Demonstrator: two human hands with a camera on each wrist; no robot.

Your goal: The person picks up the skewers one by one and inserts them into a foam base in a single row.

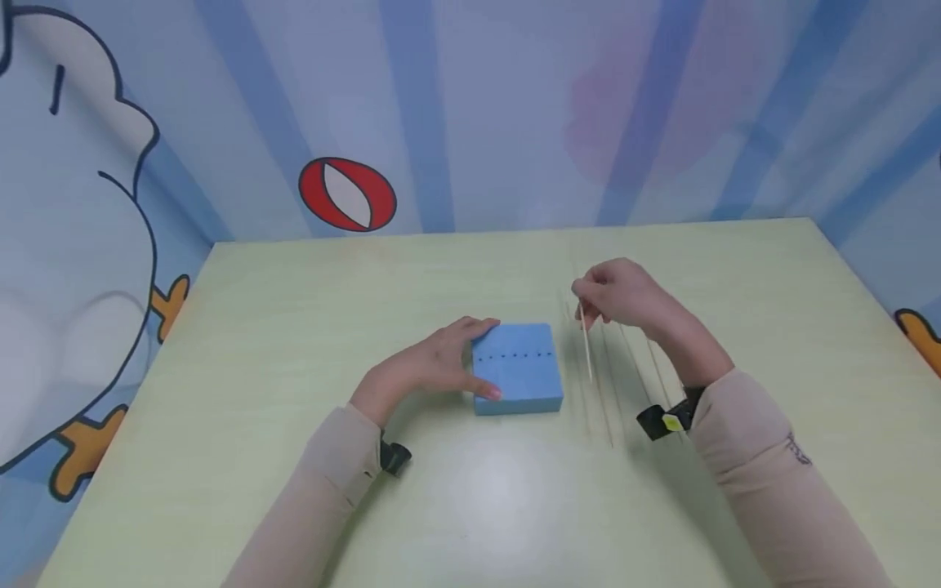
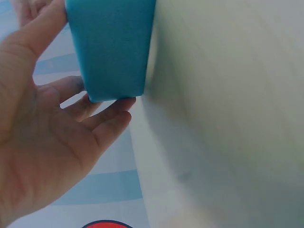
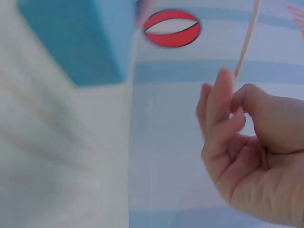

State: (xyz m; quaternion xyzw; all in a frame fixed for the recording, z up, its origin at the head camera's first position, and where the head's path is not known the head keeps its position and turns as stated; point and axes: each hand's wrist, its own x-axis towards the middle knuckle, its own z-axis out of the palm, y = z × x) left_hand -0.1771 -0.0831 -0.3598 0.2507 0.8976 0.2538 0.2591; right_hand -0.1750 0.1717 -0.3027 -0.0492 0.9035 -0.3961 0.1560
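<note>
Your left hand (image 1: 430, 363) grasps the blue block (image 1: 524, 384) at its left end, thumb at the near corner, index finger along the far left corner, palm turned toward the block. Left wrist view: the other fingers bend loosely, some fingertips against the block's end. The left forearm, in a pale sleeve (image 1: 323, 490), comes in from the lower left.

The block lies on the pale green surface (image 1: 184, 425), roughly mid-view, between your two hands — dotted face up, with a row of dark dots (image 1: 515, 355) running across it.

Your right hand (image 1: 621, 294) is up over the surface, right of the block and a bit farther out, pinching a thin stick (image 1: 586, 343) between thumb and finger. Wrist bends left, knuckles up, remaining fingers curled in toward the palm. The stick slants down out of the pinch toward you, just beside the block's right edge, apart from it; can't tell whether its lower tip touches anything. The right forearm angles in from the lower right.

Loose sticks (image 1: 635, 364) lie on the surface under and near that hand, running roughly away from you — exact count unclear, some partly hidden by the hand and wrist.
</note>
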